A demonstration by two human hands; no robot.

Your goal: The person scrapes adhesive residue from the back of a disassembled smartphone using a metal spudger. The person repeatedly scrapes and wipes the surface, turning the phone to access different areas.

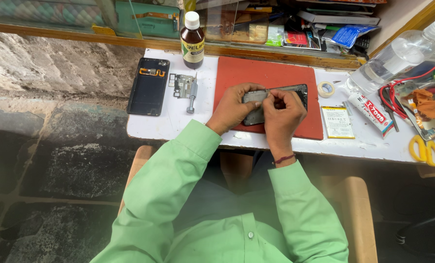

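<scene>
An opened phone frame lies on a red mat at the middle of the white bench. My left hand grips the frame's left end and holds it down. My right hand rests over the frame's middle, with thumb and forefinger pinched together on something small inside it. What the fingertips pinch is hidden. Both arms wear light green sleeves.
A dark phone back cover, a small circuit board and a screwdriver lie to the left. A brown bottle stands behind. To the right lie a battery, tape roll, glue tube, clear bottle and yellow scissors.
</scene>
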